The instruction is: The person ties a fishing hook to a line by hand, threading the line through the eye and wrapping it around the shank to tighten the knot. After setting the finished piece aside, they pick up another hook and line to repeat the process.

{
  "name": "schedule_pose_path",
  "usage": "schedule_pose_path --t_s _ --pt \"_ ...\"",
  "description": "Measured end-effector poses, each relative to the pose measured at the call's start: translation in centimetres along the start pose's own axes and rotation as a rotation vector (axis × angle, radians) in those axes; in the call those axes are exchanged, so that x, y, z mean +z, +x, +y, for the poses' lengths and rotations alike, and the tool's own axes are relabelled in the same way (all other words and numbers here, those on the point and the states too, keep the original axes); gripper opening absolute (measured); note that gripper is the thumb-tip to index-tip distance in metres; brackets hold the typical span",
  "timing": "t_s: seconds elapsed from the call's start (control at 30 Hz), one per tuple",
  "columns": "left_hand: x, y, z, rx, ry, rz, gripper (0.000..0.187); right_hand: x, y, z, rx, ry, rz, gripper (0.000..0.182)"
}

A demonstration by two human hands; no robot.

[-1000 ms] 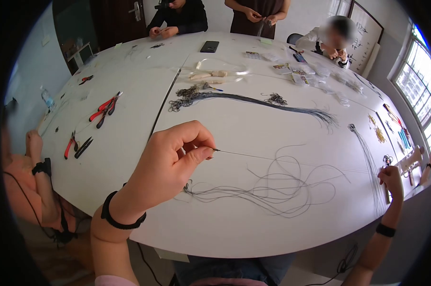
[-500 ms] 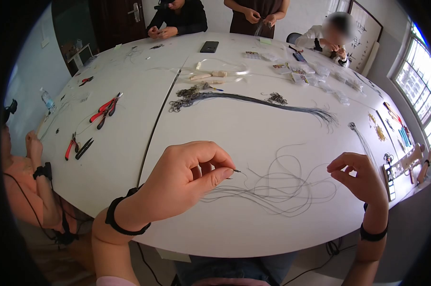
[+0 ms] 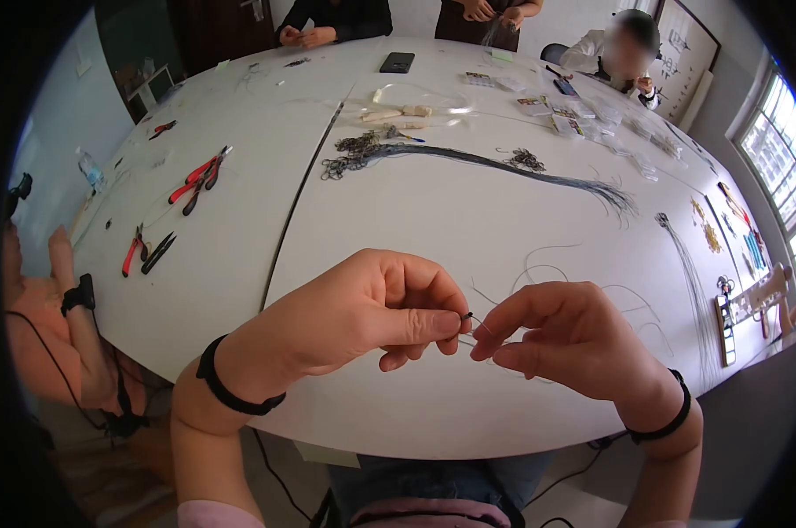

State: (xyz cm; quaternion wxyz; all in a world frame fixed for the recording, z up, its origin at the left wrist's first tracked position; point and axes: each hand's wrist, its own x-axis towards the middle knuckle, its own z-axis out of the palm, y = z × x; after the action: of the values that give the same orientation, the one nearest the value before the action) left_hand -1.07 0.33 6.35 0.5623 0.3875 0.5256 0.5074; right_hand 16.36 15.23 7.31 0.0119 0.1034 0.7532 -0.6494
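Observation:
Thumb and forefinger of my left hand [image 3: 376, 312] pinch a small dark piece [image 3: 467, 315], its tip poking out at the fingertips. Close on its right is my right hand [image 3: 565, 330], thumb and forefinger near each other at a thin line; whether they grip it cannot be made out. Loops of thin grey line [image 3: 631, 304] lie on the white table [image 3: 372, 405] behind and beside my right hand, which partly hides them. Farther back lies a long bundle of dark lines [image 3: 495, 165] with a tangle of small dark hooks at its left end.
Red-handled pliers [image 3: 200, 180], smaller pliers [image 3: 134, 249] and black tweezers [image 3: 158, 253] lie on the left. A black phone [image 3: 397, 62] and small plastic boxes [image 3: 567, 123] are farther back. Several people sit or stand around the table.
My right hand has moved left, up to the fingertips of my left hand. My left hand has shifted slightly right, still pinching the dark piece. The view has tilted a little.

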Motion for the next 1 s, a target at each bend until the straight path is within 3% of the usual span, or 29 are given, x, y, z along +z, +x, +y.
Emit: schedule_pose_path --t_s 0.07,0.5,0.63,0.8,0.9,0.97,1.0 --pt "-0.2 0.3 -0.4 -0.094 -0.189 -0.058 0.015 0.0 0.0 0.2 -0.011 0.119 -0.046 0.018" --pt "0.1 0.2 -0.1 -0.195 -0.325 -0.091 0.015 -0.5 0.6 1.6 -0.049 0.339 0.064 0.015" --pt "0.5 0.3 -0.2 -0.111 -0.172 0.011 0.014 -0.5 0.8 0.9 0.072 0.181 0.063 0.018" --pt "0.7 0.2 -0.3 -0.088 -0.045 0.054 0.011 0.3 0.6 1.3 0.055 0.120 0.000 0.020" --pt "1.2 0.3 -0.8 0.040 0.121 0.094 0.007 0.4 0.8 1.0 0.100 0.104 0.008 0.019" --pt "1.4 0.0 -0.6 0.165 0.510 0.109 0.005 0.3 1.0 1.1 0.169 0.067 -0.017 0.019" --pt "1.4 0.0 -0.8 0.152 0.503 0.114 0.005 0.3 1.1 1.4 0.163 0.072 -0.024 0.018"
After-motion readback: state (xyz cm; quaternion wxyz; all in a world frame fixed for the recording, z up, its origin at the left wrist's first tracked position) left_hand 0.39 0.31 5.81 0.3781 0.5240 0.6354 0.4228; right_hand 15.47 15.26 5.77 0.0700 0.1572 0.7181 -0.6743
